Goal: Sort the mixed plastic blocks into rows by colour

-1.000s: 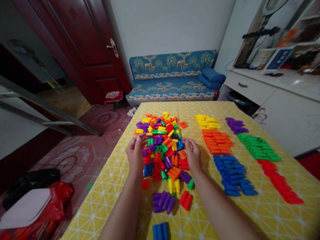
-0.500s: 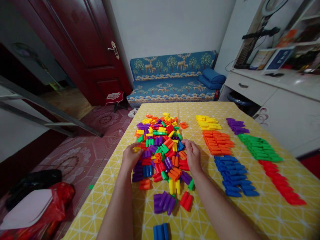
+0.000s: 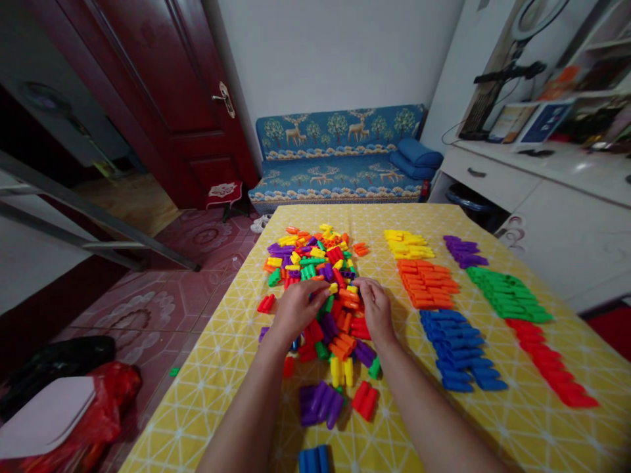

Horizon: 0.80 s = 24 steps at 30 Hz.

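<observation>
A heap of mixed plastic tube blocks (image 3: 342, 322) in red, orange, yellow, green, blue and purple lies on the table's yellow cloth. Over the heap's middle, my left hand (image 3: 300, 307) has thumb and fingers closed at a small yellow block (image 3: 334, 288). My right hand (image 3: 375, 307) rests at the heap's right edge, fingers curled inward near orange blocks (image 3: 350, 299); what its fingertips hold is hidden. Nearer me lie purple blocks (image 3: 321, 404), a red block (image 3: 365, 401) and a blue block (image 3: 314, 460).
Right of the heap are sorted groups: yellow (image 3: 408, 244), orange (image 3: 426, 284), blue (image 3: 456, 348), purple (image 3: 463, 251), green (image 3: 507, 294) and red (image 3: 552, 364). Beyond the table (image 3: 221, 401) stands a blue patterned sofa (image 3: 335, 154). A white cabinet (image 3: 557, 197) is at the right.
My left hand has moved right from the heap's left edge to its middle, with a yellow block at its fingertips. A red block now shows at the left edge. My right hand stays nearly in place.
</observation>
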Each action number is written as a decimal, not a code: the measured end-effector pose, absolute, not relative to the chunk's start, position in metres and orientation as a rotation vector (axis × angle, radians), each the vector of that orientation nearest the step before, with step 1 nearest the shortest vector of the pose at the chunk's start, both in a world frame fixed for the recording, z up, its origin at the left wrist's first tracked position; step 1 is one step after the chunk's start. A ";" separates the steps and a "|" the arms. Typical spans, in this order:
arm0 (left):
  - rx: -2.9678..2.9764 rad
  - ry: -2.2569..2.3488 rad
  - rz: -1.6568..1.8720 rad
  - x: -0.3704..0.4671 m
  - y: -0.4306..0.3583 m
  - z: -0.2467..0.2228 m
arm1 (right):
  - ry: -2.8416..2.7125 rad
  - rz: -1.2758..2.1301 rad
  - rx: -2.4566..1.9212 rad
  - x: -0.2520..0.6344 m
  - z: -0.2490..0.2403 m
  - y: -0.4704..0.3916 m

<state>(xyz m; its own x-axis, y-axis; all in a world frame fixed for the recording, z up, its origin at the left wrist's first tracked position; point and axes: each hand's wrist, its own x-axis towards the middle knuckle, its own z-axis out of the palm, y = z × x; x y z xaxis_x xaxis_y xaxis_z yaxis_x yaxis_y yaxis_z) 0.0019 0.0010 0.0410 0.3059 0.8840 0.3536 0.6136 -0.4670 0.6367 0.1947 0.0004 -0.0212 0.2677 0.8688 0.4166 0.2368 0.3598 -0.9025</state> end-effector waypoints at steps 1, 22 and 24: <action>2.200 1.378 1.010 0.003 0.007 0.042 | -1.264 0.590 -1.162 0.195 -0.021 0.000; 2.296 2.106 0.214 0.088 0.071 0.065 | -1.228 0.623 -1.199 0.195 -0.028 0.004; 2.296 2.068 0.299 0.083 0.072 0.064 | -1.240 0.620 -1.191 0.195 -0.028 0.004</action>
